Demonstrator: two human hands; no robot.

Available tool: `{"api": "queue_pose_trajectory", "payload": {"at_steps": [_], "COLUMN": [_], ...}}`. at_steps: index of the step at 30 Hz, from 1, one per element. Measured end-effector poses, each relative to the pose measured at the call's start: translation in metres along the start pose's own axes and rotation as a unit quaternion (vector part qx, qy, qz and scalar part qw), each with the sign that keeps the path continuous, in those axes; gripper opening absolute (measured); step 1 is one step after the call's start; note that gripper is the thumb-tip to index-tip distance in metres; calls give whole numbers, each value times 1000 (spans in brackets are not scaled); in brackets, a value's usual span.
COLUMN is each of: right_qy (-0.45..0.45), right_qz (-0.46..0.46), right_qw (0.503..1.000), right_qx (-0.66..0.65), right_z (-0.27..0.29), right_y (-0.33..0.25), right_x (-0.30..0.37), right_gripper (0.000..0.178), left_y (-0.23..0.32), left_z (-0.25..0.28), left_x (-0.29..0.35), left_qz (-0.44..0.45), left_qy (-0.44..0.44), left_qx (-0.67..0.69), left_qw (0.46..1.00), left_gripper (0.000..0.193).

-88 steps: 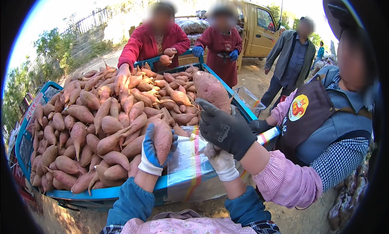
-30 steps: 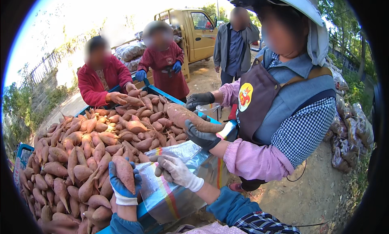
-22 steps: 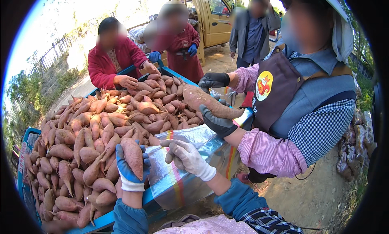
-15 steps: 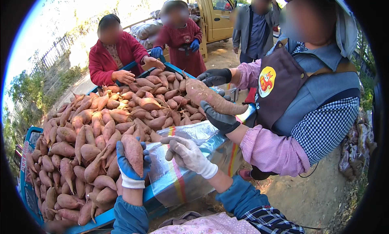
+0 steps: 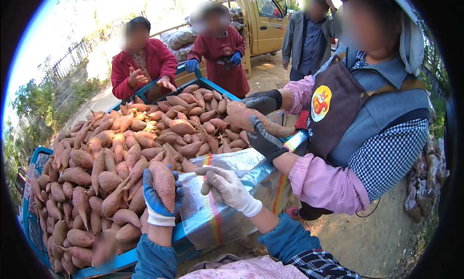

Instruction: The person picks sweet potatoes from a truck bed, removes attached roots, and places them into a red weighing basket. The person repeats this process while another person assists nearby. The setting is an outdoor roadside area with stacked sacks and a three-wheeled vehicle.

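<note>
My left hand [image 5: 157, 204], in a blue glove with a white cuff, is closed round a reddish sweet potato [image 5: 163, 185] held upright at the near edge of a large heap of sweet potatoes [image 5: 116, 168]. To its right, over a silvery plastic sheet [image 5: 198, 201], my right hand [image 5: 228, 189] wears a white glove with grey fingertips. It holds nothing; the index finger stretches left and the other fingers are partly bent. Across from me, a person in a dark apron holds a much bigger sweet potato [image 5: 246, 118] in dark-gloved hands.
The heap fills a blue-framed cart bed [image 5: 41, 156]. At its far end stand a person in a red jacket [image 5: 145, 69] and one in a red smock [image 5: 220, 57]. A yellow truck [image 5: 266, 25] with filled sacks is behind; bagged produce [image 5: 423, 182] lies at right.
The co-worker's hands have shifted on the big sweet potato. The person in red has drawn both hands back from the heap. My hands have barely moved.
</note>
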State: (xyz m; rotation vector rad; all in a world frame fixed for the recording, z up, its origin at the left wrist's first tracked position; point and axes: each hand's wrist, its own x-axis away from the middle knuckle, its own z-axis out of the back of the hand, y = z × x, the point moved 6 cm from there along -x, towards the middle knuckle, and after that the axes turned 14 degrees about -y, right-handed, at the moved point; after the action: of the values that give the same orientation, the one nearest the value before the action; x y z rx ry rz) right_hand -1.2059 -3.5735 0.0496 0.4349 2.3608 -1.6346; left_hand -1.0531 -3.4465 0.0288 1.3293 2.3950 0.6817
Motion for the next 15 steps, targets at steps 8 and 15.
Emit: {"api": "queue_pose_trajectory", "payload": {"at_steps": [8, 15], "right_qy": [-10, -11], "right_qz": [-3, -1], "right_qw": [1000, 1000], "right_qx": [-22, -4], "right_z": [-1, -1], "right_y": [1, 0], "right_x": [3, 0], "right_gripper": [43, 43], "left_y": [-1, 0], "left_z": [-3, 5], "left_x": [4, 1], "left_qz": [10, 12], "left_qy": [4, -6], "left_qx": [-21, 26], "left_qw": [1000, 1000], "left_gripper": [73, 71]}}
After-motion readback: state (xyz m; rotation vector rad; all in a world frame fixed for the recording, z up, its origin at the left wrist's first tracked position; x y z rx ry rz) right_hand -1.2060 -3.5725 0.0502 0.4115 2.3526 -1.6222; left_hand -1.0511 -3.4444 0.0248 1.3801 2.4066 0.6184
